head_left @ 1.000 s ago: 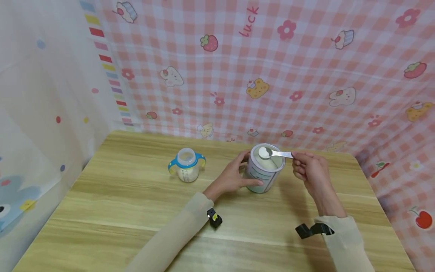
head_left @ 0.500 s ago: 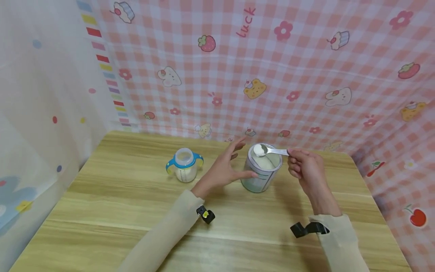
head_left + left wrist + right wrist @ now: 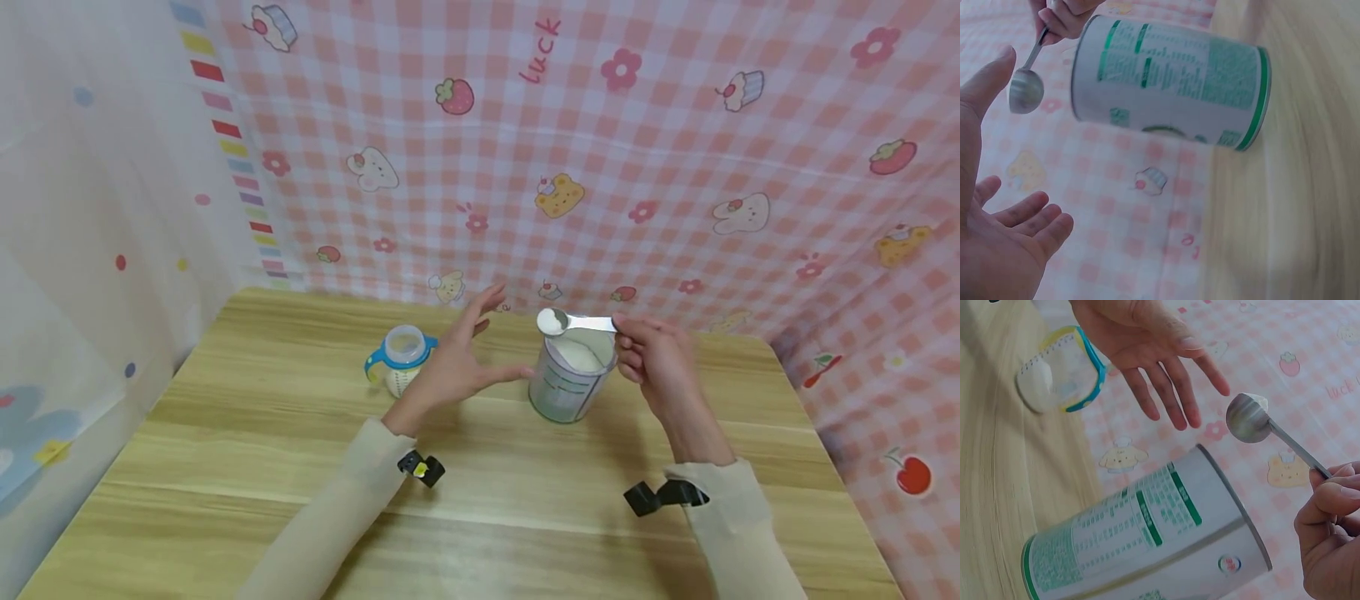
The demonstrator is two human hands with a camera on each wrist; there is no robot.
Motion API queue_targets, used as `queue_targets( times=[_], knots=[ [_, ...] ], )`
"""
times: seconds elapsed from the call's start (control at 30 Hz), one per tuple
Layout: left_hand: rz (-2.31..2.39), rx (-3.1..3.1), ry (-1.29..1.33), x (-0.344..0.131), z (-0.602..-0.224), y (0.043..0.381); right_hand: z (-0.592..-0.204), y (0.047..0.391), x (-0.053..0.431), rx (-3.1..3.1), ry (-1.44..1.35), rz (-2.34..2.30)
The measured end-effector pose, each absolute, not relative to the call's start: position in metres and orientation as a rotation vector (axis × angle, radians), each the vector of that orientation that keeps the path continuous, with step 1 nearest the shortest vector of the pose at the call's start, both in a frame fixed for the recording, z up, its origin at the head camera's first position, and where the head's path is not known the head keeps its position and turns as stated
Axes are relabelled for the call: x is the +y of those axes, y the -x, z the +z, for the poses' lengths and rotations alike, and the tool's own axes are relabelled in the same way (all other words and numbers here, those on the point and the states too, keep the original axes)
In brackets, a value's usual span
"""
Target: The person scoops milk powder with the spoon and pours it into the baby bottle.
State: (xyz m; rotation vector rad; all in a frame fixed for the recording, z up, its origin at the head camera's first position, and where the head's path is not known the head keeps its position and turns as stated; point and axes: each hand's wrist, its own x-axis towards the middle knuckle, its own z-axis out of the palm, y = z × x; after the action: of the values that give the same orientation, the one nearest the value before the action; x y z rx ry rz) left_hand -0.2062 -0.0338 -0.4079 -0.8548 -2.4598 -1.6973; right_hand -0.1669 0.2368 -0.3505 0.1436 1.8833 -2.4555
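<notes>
Head: a spoon (image 3: 576, 323) is pinched by the right hand (image 3: 654, 360) above the can (image 3: 566, 392); the bottle (image 3: 405, 350) is part-covered by the left hand (image 3: 452, 364). Left wrist: that hand is spread, apart from the can. Right wrist: the spoon is laden with powder (image 3: 1260, 400).

Your right hand (image 3: 658, 367) pinches a metal spoon (image 3: 591, 324) carrying white powder (image 3: 551, 318) above the left rim of the open can (image 3: 566, 393). Your left hand (image 3: 450, 364), outspread, partly hides the blue-handled bottle (image 3: 405, 345) farther left on the wooden table (image 3: 540, 533).
</notes>
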Motion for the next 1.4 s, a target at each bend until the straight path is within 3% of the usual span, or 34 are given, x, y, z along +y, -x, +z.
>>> queue_targets(
  times=[0.87,1.4],
  knots=[
    [-1.542,-2.422,0.708,-0.120,-0.395,0.201,-0.341,0.175,0.180,2.000,-0.130,-2.379],
    [-1.523,-2.512,0.608,-0.151,-0.417,0.199,-0.342,0.181,0.145,2.125,-0.070,-2.256]
  ],
)
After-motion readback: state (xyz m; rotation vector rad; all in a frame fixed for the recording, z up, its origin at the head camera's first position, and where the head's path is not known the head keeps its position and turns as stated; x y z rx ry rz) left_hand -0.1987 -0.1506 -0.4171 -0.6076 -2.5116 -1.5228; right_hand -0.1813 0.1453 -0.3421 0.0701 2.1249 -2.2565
